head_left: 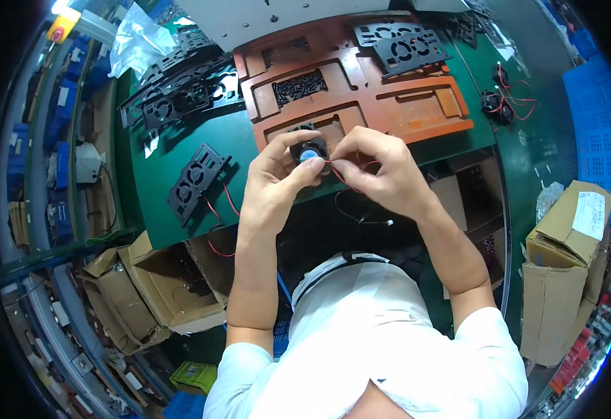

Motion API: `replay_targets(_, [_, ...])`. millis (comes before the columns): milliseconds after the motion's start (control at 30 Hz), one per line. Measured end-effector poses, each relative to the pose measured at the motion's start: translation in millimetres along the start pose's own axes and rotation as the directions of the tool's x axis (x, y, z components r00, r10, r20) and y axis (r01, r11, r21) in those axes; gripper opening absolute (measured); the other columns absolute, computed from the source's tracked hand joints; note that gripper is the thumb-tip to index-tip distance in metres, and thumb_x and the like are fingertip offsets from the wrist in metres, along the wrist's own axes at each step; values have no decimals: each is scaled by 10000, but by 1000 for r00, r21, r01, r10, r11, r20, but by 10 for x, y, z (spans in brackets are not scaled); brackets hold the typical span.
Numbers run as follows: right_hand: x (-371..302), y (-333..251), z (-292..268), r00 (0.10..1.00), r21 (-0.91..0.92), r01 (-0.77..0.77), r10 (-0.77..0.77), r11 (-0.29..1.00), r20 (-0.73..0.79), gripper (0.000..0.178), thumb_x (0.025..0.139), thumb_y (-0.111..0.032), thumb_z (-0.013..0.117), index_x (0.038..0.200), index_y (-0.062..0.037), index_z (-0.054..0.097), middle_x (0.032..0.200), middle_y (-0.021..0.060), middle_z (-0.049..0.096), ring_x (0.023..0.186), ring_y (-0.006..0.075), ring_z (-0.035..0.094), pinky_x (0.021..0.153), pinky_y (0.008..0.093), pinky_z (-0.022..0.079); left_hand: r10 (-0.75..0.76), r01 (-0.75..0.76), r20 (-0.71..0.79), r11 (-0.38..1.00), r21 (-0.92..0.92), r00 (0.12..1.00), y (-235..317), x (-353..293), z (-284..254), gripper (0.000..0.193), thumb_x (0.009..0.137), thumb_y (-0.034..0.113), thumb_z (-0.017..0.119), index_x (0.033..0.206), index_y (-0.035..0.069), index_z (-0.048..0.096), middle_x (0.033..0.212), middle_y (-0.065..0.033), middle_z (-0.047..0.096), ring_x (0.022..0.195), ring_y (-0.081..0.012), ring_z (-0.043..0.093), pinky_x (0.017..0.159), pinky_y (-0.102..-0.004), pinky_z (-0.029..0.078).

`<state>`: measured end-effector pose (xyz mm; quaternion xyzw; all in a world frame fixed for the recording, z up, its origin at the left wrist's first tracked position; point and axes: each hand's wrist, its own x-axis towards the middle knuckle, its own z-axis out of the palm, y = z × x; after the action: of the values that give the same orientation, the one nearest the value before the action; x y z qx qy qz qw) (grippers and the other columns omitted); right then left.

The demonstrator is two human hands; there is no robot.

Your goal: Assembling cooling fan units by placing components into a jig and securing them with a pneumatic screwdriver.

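The left hand (272, 183) is closed around a small black cooling fan (311, 151), thumb and fingers clamped on its housing, holding it above the near edge of the green tabletop (180, 150). The fan's round hub label faces upward. The right hand (378, 171) is pinched shut on the fan's thin red and black wire (339, 176) just beside the housing; the lead hangs down below both hands and ends in a small white connector (390, 223). Directly behind the hands lies an orange fixture tray (417, 115) with rectangular recesses, some holding black parts. A black fan bracket (197, 180) with round openings lies flat on the tabletop to the left, red wire trailing from it toward the edge. More black brackets (180, 87) are stacked at the far left, and another pair (406, 43) rests on the tray's far end. Loose small fans with red leads (502, 98) sit at the right. Open cardboard boxes (155, 290) stand on the floor at lower left, another box (563, 265) at right.
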<state>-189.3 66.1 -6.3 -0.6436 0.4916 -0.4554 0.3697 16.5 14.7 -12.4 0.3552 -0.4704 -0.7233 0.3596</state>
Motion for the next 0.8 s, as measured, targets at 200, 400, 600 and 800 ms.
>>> replay_targets(200, [-103, 6, 86, 869, -475, 419, -494, 774, -37, 215, 750, 23, 791, 934, -10, 684, 912, 124, 699, 829, 314, 697, 752, 405, 571, -190, 187, 17, 945, -268, 982, -76, -42, 44, 423, 932, 47, 726, 1328, -12, 588, 1089, -78, 698, 899, -132, 710, 718, -250, 632])
replay_targets(400, [-117, -163, -18, 981, -159, 165, -146, 973, 128, 595, 798, -137, 866, 1323, 1, 622, 1168, 179, 660, 1081, 327, 667, 907, 429, 573, -27, 31, -33, 990, 134, 999, -10, -192, 191, 582, 900, 57, 758, 1419, -1, 501, 1139, -116, 692, 988, -155, 698, 827, -287, 592])
replay_targets(600, [192, 50, -217, 997, -373, 60, -38, 926, 68, 485, 824, -49, 819, 1271, 7, 639, 1175, 155, 667, 1023, 314, 684, 935, 390, 577, 282, -198, 60, 492, 848, 958, 291, 61, -21, 593, 842, 161, 825, 1383, 65, 601, 1157, -137, 669, 994, -275, 698, 844, -359, 562])
replay_targets(800, [407, 171, -163, 985, -438, -1, 75, 899, 153, 448, 832, -26, 789, 1254, -6, 639, 1189, 141, 613, 1065, 334, 654, 939, 397, 552, 364, -400, 299, 246, 883, 882, 12, 297, -135, 589, 833, 167, 821, 1385, 107, 625, 1296, -138, 648, 1232, -349, 567, 1059, -446, 442])
